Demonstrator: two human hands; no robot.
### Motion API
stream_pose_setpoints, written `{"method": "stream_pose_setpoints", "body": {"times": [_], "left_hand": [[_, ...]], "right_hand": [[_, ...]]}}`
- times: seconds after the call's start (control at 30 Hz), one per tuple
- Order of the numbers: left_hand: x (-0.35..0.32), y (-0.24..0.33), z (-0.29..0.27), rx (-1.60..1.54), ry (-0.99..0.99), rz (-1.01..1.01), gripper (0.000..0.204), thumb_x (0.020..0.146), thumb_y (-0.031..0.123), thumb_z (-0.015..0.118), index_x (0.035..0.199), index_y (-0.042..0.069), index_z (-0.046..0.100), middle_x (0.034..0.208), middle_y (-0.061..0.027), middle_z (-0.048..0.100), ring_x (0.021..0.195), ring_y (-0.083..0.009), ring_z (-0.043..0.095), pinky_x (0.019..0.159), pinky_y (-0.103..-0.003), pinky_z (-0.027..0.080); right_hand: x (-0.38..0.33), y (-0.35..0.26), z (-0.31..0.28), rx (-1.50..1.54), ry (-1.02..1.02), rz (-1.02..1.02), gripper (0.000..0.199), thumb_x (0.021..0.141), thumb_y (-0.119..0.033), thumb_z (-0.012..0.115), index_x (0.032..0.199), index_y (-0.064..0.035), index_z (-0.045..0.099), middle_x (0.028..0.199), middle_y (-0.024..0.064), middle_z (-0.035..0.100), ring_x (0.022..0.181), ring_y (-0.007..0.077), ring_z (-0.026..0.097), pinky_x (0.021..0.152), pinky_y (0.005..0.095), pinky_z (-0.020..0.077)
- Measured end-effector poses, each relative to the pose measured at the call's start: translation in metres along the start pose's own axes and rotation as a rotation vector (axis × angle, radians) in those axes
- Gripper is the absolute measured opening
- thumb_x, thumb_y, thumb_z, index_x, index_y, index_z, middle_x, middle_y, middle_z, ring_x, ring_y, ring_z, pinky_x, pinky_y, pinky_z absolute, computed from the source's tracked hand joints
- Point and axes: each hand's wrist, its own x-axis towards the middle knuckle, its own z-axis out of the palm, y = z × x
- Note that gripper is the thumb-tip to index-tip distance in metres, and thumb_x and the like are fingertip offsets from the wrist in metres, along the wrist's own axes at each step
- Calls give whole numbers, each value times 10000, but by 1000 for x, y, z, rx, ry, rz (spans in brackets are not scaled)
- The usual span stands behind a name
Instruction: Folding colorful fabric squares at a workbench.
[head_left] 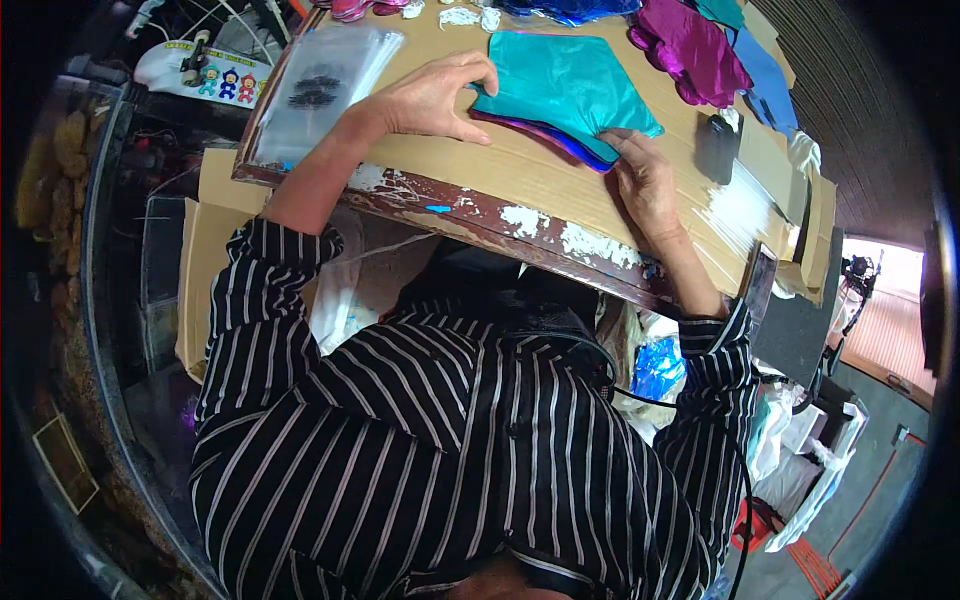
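A small stack of flat, shiny foil pieces lies on the cardboard-covered tabletop, with a teal foil piece (565, 85) on top. Purple and blue foil edges (560, 140) show beneath its near side. My left hand (430, 98) is at the stack's left edge, fingertips touching the teal piece and thumb spread apart from them. At the near right corner, my right hand (643, 180) pinches the stack between thumb and fingers. How many layers it grips is hidden.
Clear plastic sleeves (325, 85) lie at the table's left. Magenta foil pieces (690, 50) and blue foil (765, 85) are at the far right. A dark object (715, 148) and thin white sticks (742, 215) lie on the right. The worn wooden table edge (500, 215) runs in front of me.
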Motion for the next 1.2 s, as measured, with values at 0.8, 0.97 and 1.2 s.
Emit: {"method": "stream_pose_setpoints", "body": {"times": [0.8, 0.97, 1.2], "left_hand": [[-26, 11, 18, -95, 168, 75, 122, 890, 67, 717, 941, -40, 686, 875, -151, 668, 800, -324, 650, 719, -398, 506], [-24, 12, 11, -44, 86, -3, 143, 908, 78, 735, 947, -42, 668, 870, -109, 645, 790, -239, 610, 727, -346, 489], [-24, 9, 21, -143, 200, -76, 257, 884, 173, 788, 820, -30, 644, 794, -94, 596, 671, -236, 513, 639, -357, 433]], "right_hand": [[-45, -36, -12, 204, 34, 424, 243, 871, -193, 842, 987, 0, 748, 904, 130, 687, 877, 251, 615, 824, 371, 484], [-46, -23, 5, 82, 157, 310, 212, 857, -227, 835, 832, -37, 744, 791, 120, 680, 774, 305, 576, 787, 418, 435], [-40, -22, 8, -26, 140, 359, 267, 901, -274, 787, 809, -30, 729, 767, 133, 674, 769, 311, 568, 782, 433, 413]]}}
